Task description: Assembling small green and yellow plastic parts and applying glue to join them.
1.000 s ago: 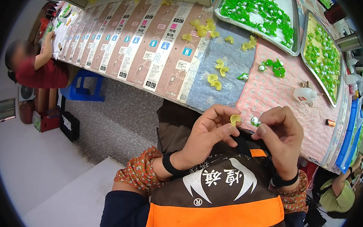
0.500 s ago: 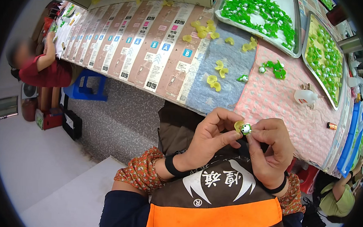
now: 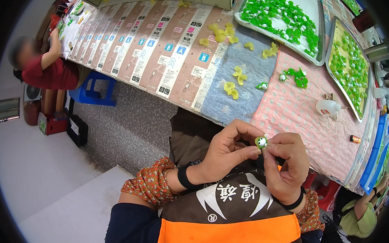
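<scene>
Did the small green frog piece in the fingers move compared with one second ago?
Yes. The green frog piece, pinched by left hand and right hand, sits slightly lower, farther from the pink cloth edge.

Between your hands sits a small green plastic frog figure (image 3: 260, 142) with white eyes and black pupils. Your sleeves (image 3: 149, 186) show an orange floral print, your wristbands (image 3: 183, 177) are black, and your brown vest (image 3: 233, 216) carries an orange band and white markings. On the desk, a pink dotted cloth (image 3: 300, 111) lies beside a blue-grey cloth (image 3: 235, 95) scattered with yellow plastic pieces (image 3: 231, 88).
</scene>
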The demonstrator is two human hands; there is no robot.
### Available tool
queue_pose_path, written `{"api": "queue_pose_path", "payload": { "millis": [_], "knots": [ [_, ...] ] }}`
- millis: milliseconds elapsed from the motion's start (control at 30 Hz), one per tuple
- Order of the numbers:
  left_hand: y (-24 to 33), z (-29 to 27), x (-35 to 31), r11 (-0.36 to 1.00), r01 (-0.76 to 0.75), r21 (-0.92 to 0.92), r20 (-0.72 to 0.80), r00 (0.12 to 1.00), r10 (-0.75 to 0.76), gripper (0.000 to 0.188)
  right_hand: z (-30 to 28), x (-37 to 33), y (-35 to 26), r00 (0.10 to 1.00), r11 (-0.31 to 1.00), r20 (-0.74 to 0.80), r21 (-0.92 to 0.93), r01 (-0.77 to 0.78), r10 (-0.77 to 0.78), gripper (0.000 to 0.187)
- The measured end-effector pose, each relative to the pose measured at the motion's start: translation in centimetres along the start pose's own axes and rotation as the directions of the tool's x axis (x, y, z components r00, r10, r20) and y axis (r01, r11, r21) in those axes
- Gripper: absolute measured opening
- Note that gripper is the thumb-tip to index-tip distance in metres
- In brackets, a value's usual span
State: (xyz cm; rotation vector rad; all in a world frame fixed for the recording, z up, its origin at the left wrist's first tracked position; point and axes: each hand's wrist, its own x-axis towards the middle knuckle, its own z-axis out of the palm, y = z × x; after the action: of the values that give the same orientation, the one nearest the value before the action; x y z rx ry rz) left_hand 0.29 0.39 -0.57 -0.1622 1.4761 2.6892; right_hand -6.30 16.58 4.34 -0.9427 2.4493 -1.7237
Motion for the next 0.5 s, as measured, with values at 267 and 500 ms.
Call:
{"api": "queue_pose_path", "payload": {
  "millis": [267, 500],
  "knots": [
    [-0.13, -0.37, -0.03, 0.990, -0.073, 0.119, 0.023, 0.997, 0.070, 0.033, 0.01, 0.09, 0.07, 1.000, 1.000, 0.011, -0.020, 0.019, -0.018, 0.023],
    [-0.21, -0.88, 0.06, 0.968, -0.121, 0.220, 0.036, 0.993, 0.116, 0.033, 0.08, 0.37, 0.27, 0.996, 0.994, 0.038, -0.080, 0.078, -0.075, 0.024]
  ]
}}
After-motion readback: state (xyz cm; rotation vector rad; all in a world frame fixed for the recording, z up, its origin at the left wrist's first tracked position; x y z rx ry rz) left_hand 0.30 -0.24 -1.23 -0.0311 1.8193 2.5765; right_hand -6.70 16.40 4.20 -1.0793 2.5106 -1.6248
